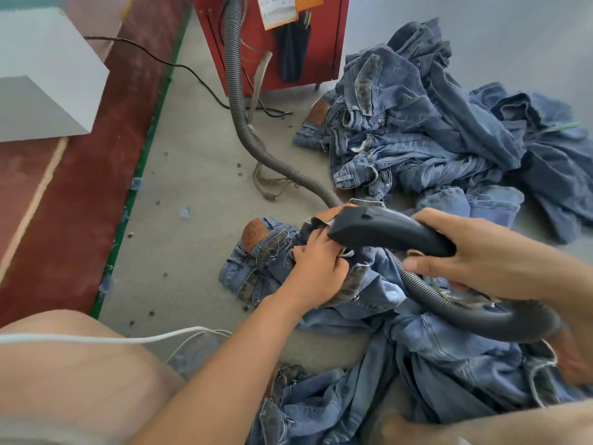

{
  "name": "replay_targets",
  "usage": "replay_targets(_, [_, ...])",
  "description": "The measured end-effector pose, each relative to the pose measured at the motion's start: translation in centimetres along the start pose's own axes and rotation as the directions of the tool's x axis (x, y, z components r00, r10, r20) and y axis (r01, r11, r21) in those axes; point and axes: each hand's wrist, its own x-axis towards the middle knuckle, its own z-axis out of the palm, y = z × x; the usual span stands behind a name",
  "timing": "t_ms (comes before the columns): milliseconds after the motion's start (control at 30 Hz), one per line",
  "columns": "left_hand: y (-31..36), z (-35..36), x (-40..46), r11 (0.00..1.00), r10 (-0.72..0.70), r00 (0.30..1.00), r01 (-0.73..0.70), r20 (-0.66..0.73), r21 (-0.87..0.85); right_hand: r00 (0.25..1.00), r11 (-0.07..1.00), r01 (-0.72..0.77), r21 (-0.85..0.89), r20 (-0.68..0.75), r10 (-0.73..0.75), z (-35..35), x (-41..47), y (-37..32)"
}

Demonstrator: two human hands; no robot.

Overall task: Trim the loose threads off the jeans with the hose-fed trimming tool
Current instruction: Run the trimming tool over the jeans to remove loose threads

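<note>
Seated low on a grey floor (199, 175), a person works a pair of jeans (378, 303) bunched in front of them, waistband raised. Their left hand (316, 268) is clenched on the denim at the waistband, fingers curled into the fabric just below a tan leather patch (327, 215). Their right hand (475, 255) is wrapped around the rear of a black trimming tool (385, 231), thumb stretched along its underside, with the tool's blunt nose resting against the waistband right beside the left hand's knuckles.

A grey ribbed hose (244, 123) runs from the tool's tail, loops under the right forearm, then passes behind the jeans and snakes across the floor up into a red metal cabinet (321, 40). An orange paper notice (279, 9) and a dark pouch (293, 53) hang on the cabinet's front, and a thin black cable (154, 57) trails away from its base.

A second folded pair of jeans (253, 261), with its own round leather patch showing, lies on the floor just left of the worked pair. A large heap of blue jeans (433, 123) sits further off to the right of the cabinet. Dark thread clippings (239, 165) speckle the floor. A white cord (128, 339) crosses the person's bare knee (70, 374) at lower left, and a white box (45, 75) stands on the red floor strip at upper left.
</note>
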Motion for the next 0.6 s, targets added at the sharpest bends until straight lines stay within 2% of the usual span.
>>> replay_targets(67, [0.0, 0.1, -0.3, 0.996, -0.032, 0.997, 0.037, 0.074, -0.078, 0.992, 1.0, 0.01, -0.017, -0.126, -0.012, 0.2, 1.0, 0.0])
replay_targets(133, [0.1, -0.5, -0.4, 0.928, -0.186, 0.978, 0.208, 0.098, -0.31, 0.968, 1.0, -0.012, 0.018, -0.25, 0.016, -0.6, 1.3, 0.5])
replay_targets(167, [0.2, -1.1, -0.4, 0.799, -0.28, 0.952, 0.304, 0.126, -0.518, 0.963, 0.999, -0.018, 0.032, -0.267, 0.026, -1.1, 1.2, 0.8])
replay_targets(200, [0.0, -1.9, -0.3, 0.591, -0.332, 0.927, 0.35, 0.176, -0.727, 0.968, 0.999, -0.023, 0.034, -0.249, 0.03, -1.5, 0.8, 1.1])
replay_targets(233, [-0.2, -2.8, -0.2, 0.323, -0.327, 0.912, 0.356, 0.249, -0.877, 0.978, 0.999, -0.024, 0.03, -0.208, 0.03, -1.7, 0.3, 1.2])
replay_targets(267, [-0.6, -3.4, -0.2, 0.094, -0.269, 0.911, 0.347, 0.312, -0.933, 0.988, 1.0, -0.019, 0.021, -0.152, 0.022, -1.5, -0.1, 1.2])
replay_targets(300, [-1.0, -3.8, -0.1, -0.042, -0.207, 0.919, 0.336, 0.337, -0.941, 0.996, 1.0, -0.003, -0.001, -0.091, 0.003, -1.1, -0.4, 1.0])
replay_targets(333, [-1.3, -4.0, -0.2, -0.103, -0.15, 0.922, 0.343, 0.356, -0.934, 0.999, 0.999, 0.021, -0.04, -0.033, -0.023, -0.6, -0.4, 0.7])
replay_targets(400, [-1.6, -3.9, -0.3, -0.163, -0.084, 0.899, 0.414, 0.431, -0.896, 0.997, 0.991, 0.072, -0.115, 0.039, -0.068, 0.5, 0.1, 0.2])
replay_targets(500, [-2.5, -3.4, -0.7, -0.253, -0.089, 0.86, 0.468, 0.502, -0.847, 0.996, 0.992, 0.088, -0.092, -0.001, -0.088, 1.0, 0.9, -0.3])
replay_targets(600, [-3.2, -3.6, -1.0, -0.173, -0.126, 0.778, 0.593, 0.615, -0.786, 0.989, 0.998, 0.055, 0.002, -0.141, -0.054, 0.0, 0.8, 0.3])
